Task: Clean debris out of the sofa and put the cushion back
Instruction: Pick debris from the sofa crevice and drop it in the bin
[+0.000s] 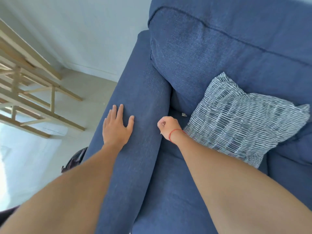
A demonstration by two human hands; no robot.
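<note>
A blue fabric sofa [211,53] fills the right of the view. My left hand [116,127] lies flat and open on its armrest [140,105]. My right hand [168,126], with a red thread at the wrist, is curled into a fist at the gap between armrest and seat; a small pale bit shows at its fingers, too small to identify. A pale scrap of debris [184,114] lies on the seat by the back corner. A blue-and-white striped cushion [243,120] rests on the seat just right of my right wrist.
A light wooden frame of slats [30,92] stands on the pale floor [81,125] left of the sofa. A dark object [76,159] sits on the floor beside the armrest. A white wall [84,34] runs behind.
</note>
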